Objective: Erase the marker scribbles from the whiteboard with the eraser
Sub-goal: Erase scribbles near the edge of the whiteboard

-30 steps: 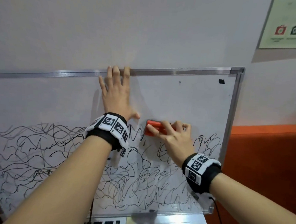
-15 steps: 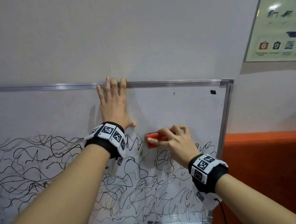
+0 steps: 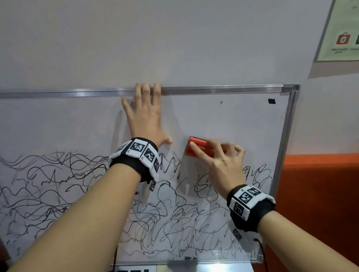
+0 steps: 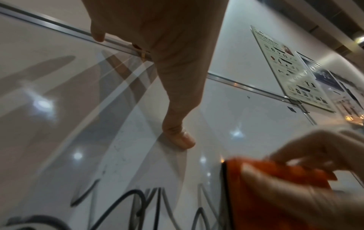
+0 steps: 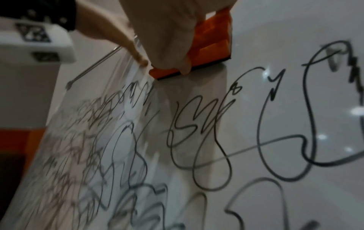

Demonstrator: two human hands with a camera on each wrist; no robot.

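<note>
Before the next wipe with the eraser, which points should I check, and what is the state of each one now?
1. Eraser held firmly: ok, the right hand has its grip around it.
2. Felt side flat on the whiteboard: ok, the right wrist view shows its dark edge against the surface.
3. Board steadied: ok, the left hand presses flat, fingertips at the top frame.
4. Scribbles left to erase: not ok, they cover the lower half, just below the eraser.
5. Left hand out of the wiping path: ok for a downward or rightward wipe; the thumb is close on the left.
6. Felt clean: cannot tell.
</note>
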